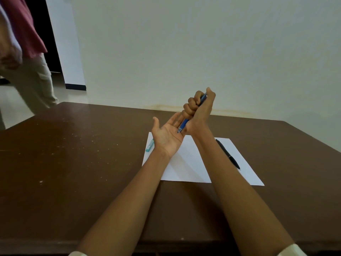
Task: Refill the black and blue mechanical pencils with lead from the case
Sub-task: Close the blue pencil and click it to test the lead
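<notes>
My right hand (198, 108) grips the blue mechanical pencil (183, 124) in a fist, tip pointing down, thumb over its top end. The tip touches the palm of my left hand (167, 134), which lies flat, palm up, just above the white sheet of paper (193, 163). The black mechanical pencil (227, 154) lies on the right part of the sheet. A teal lead case (149, 145) rests at the sheet's left edge, partly behind my left wrist.
The brown table (73, 163) stands against a pale wall. A person in a red top and beige trousers (27, 71) stands beyond the table's far left corner, near a dark doorway.
</notes>
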The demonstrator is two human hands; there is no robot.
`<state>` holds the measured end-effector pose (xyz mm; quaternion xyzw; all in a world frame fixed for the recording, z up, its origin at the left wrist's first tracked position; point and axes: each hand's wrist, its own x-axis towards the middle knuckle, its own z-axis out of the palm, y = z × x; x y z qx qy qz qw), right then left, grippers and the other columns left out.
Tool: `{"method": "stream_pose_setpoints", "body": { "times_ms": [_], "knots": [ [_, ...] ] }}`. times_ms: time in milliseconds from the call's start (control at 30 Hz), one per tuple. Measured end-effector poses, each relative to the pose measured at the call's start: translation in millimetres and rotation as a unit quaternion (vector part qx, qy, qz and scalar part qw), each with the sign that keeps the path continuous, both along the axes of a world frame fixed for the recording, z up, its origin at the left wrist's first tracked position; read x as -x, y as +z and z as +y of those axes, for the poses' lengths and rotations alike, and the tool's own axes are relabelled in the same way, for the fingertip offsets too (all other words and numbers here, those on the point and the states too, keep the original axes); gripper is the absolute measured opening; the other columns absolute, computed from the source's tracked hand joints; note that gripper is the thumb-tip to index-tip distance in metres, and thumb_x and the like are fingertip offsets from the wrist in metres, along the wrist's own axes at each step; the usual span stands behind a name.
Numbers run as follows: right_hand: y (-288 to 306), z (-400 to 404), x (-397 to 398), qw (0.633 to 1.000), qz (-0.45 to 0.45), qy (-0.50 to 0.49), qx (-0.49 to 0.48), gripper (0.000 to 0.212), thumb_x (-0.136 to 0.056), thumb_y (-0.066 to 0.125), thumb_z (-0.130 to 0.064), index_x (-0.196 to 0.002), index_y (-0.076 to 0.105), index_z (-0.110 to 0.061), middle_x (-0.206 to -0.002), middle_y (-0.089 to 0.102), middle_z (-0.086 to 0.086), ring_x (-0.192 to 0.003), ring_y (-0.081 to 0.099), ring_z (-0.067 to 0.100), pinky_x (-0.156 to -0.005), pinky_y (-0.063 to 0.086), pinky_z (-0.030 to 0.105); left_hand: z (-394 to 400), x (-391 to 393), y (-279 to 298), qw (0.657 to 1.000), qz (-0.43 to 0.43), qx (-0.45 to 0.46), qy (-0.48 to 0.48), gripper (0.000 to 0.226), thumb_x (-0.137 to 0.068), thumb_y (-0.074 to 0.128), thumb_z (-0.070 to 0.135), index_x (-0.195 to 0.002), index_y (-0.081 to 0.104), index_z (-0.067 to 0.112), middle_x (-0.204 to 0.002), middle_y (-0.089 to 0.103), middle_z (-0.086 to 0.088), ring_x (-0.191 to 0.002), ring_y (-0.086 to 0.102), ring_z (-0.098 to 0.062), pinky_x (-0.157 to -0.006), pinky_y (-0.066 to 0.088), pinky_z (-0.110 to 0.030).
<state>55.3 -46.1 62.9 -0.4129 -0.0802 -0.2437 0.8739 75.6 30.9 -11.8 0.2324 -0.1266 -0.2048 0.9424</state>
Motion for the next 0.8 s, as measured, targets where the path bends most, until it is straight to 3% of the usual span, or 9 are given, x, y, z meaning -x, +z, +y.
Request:
{"method": "stream_pose_setpoints", "body": {
  "times_ms": [500, 800],
  "knots": [
    [3.5, 2.0, 1.5, 0.999, 0.002, 0.019, 0.042, 0.047, -0.097, 0.03, -0.037, -0.053, 0.026, -0.02, -0.04, 0.022, -0.008, -0.035, 0.014, 0.006, -0.037, 0.015, 0.012, -1.8, -5.2, -3.8, 1.0, -0.001, 0.002, -0.003, 0.083, -0.089, 0.016, 0.067, -0.137, 0.042, 0.004, -0.136, 0.051, -0.018, -0.112, 0.058, -0.028, -0.09, 0.051, -0.034],
    [8.2, 8.9, 2.3, 0.993, 0.008, 0.024, 0.116, 0.048, -0.098, 0.03, -0.036, -0.052, 0.026, -0.021, -0.041, 0.021, -0.009, -0.035, 0.012, 0.006, -0.037, 0.014, 0.013, -2.9, -7.8, -4.6, 1.0, -0.003, -0.007, -0.002, 0.08, -0.089, 0.016, 0.067, -0.127, 0.051, 0.005, -0.121, 0.062, -0.015, -0.11, 0.059, -0.026, -0.092, 0.049, -0.032]
  ]
}}
